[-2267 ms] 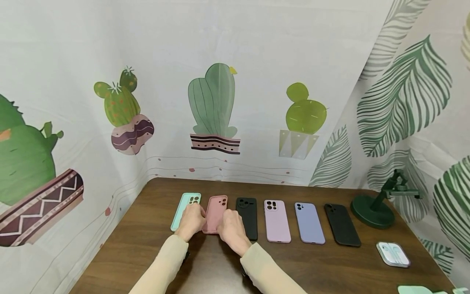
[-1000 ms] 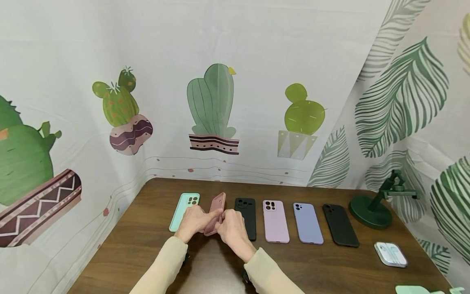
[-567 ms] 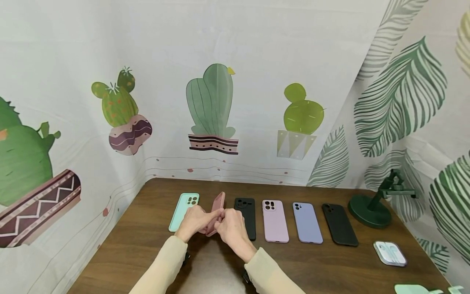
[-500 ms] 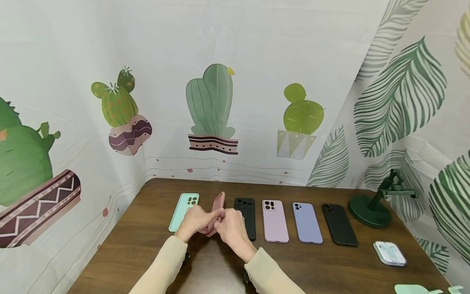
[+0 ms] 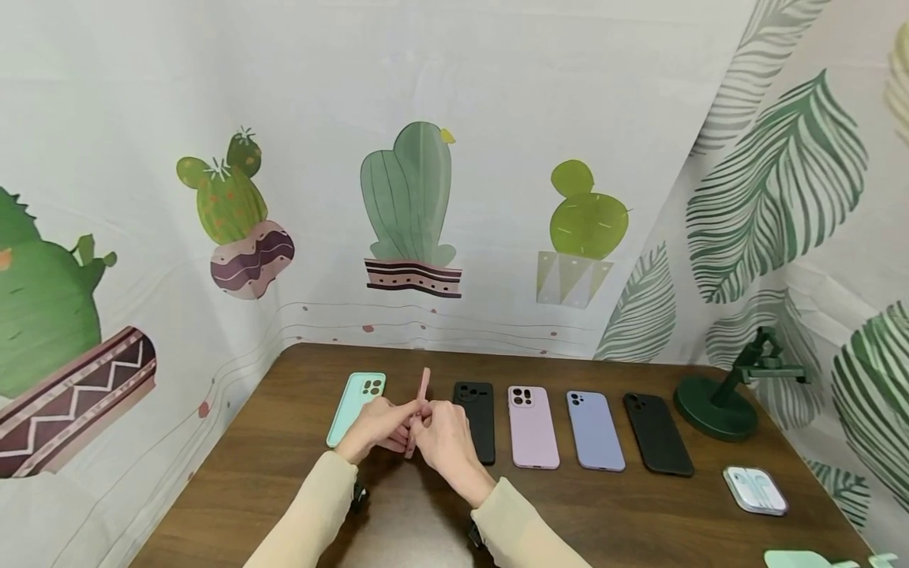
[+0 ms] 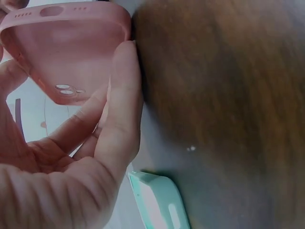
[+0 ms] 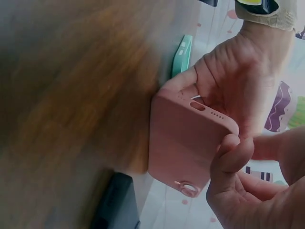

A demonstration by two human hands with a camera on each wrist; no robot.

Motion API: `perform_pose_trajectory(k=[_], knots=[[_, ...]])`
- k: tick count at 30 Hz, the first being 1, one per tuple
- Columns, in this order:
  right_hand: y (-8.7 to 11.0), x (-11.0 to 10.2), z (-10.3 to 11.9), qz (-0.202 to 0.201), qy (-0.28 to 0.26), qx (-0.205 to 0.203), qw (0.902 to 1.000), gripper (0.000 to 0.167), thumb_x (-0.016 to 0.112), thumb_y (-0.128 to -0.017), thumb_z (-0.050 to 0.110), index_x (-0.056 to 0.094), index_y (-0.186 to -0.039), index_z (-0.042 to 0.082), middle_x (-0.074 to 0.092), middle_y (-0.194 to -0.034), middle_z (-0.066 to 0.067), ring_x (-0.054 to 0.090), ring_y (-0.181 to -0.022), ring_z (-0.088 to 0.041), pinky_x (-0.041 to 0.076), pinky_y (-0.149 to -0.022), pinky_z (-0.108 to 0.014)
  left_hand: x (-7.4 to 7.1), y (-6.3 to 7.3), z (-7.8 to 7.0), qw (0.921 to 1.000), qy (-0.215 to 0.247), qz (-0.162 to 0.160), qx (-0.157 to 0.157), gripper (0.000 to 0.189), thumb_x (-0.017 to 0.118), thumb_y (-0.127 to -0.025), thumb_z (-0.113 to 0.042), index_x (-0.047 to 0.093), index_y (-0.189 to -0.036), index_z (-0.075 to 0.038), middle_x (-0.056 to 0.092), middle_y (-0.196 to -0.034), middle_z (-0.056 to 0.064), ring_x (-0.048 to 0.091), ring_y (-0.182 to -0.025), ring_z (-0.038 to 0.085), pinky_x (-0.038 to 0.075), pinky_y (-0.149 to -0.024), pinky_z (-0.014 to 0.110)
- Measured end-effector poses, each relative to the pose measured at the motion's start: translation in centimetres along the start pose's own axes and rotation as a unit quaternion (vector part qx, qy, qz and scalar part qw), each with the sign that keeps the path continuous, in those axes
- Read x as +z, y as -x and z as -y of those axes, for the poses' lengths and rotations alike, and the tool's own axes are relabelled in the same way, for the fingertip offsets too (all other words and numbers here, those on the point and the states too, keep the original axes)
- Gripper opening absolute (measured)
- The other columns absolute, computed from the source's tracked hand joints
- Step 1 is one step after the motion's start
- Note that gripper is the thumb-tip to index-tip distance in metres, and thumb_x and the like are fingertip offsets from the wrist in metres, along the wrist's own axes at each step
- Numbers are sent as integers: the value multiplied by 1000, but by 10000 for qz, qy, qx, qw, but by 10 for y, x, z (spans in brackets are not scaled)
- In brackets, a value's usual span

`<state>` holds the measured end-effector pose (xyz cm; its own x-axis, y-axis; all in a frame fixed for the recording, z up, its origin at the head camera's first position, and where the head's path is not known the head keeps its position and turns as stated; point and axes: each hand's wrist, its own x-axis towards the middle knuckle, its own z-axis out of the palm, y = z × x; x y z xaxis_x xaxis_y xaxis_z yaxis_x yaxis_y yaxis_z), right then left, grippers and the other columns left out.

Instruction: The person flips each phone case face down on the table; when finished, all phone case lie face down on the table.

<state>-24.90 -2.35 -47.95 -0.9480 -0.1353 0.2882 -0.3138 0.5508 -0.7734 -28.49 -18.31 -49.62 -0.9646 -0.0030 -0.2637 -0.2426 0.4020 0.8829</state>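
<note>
A pink phone case [image 5: 424, 385] stands on its long edge on the table between both hands, its camera cutout at the far end. My left hand [image 5: 376, 426] holds it from the left; in the left wrist view its fingers lie along the lower edge and inside face of the case [image 6: 62, 52]. My right hand [image 5: 447, 442] pinches the raised edge from the right; thumb and a finger meet there, beside the outer back of the case [image 7: 183, 143] in the right wrist view. A mint phone case [image 5: 348, 410] lies left; a black one [image 5: 479, 418] lies right.
Farther right in the row lie a pink-lilac case [image 5: 534, 430], a periwinkle case [image 5: 595, 434] and another black case [image 5: 656, 438]. A green stand [image 5: 717, 409] and boxed earphones [image 5: 756, 490] sit at the right of the wooden table [image 5: 234, 481]. Printed cloth hangs behind.
The pink case, lying flat earlier, has been tipped up onto its edge, and over the last half second has become nearly vertical. Both hands stay close to the same place.
</note>
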Motion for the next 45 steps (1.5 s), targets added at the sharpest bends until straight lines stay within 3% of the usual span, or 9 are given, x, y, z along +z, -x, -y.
perform_pose_trajectory(k=[4,6,9,11,14,21,27,35,45], knots=[[-3,12,-17,-80,-77,-369,9993,20,63,-101,6,81,-95,2,71,-71,-1,54,-58,-7,42,-47,-26,-5,1,-2,9996,231,184,-40,53,76,-97,-48,82,-94,5,81,-76,13,79,-66,16,69,-66,36],[-3,13,-20,69,-132,-427,9990,22,60,-100,4,81,-91,4,69,-68,1,55,-56,-8,43,-46,-28,-7,1,-2,9992,290,258,-20,53,76,-98,-46,81,-96,7,81,-76,12,79,-66,15,69,-67,37],[-3,14,-22,568,-424,-95,9974,24,59,-98,1,80,-86,4,68,-64,3,56,-53,-7,43,-46,-25,-10,2,-2,9987,331,396,48,53,74,-99,-45,81,-97,8,82,-77,12,79,-67,15,70,-70,37],[0,6,-10,944,-758,381,9919,24,60,-99,-1,78,-83,1,66,-61,1,59,-51,-8,46,-47,-22,-13,4,-2,9984,341,451,90,53,74,-100,-44,80,-98,9,82,-79,13,79,-68,15,70,-71,37],[1,6,-8,1220,-855,821,9854,27,60,-102,-1,77,-82,2,63,-60,2,58,-51,-7,44,-49,-19,-17,5,-1,9984,365,416,148,52,75,-100,-43,79,-100,8,82,-81,12,79,-69,15,70,-72,36],[4,11,-11,1550,-739,931,9807,28,59,-100,-4,77,-78,1,64,-57,2,59,-48,-7,47,-48,-20,-25,6,-3,9974,584,-49,409,35,80,-100,-26,78,-103,9,78,-75,7,74,-65,12,67,-65,28],[-3,28,-33,1535,-380,699,9849,28,61,-100,2,78,-78,8,66,-59,3,62,-48,-7,51,-47,-23,-30,8,-7,9970,536,-343,432,23,79,-101,-15,79,-100,8,73,-70,2,66,-57,7,60,-57,22],[-12,49,-54,1446,318,570,9873,34,70,-97,10,71,-65,19,60,-60,8,52,-54,-8,43,-47,-25,-31,8,-5,9968,429,-565,366,19,80,-99,-13,80,-94,5,74,-70,3,67,-56,8,62,-57,24],[-16,62,-72,1027,808,373,9907,30,75,-92,15,62,-65,17,58,-63,5,52,-53,-10,43,-46,-27,-33,9,0,9964,59,-807,252,19,79,-100,-13,81,-89,3,73,-68,5,67,-56,8,63,-56,25]])
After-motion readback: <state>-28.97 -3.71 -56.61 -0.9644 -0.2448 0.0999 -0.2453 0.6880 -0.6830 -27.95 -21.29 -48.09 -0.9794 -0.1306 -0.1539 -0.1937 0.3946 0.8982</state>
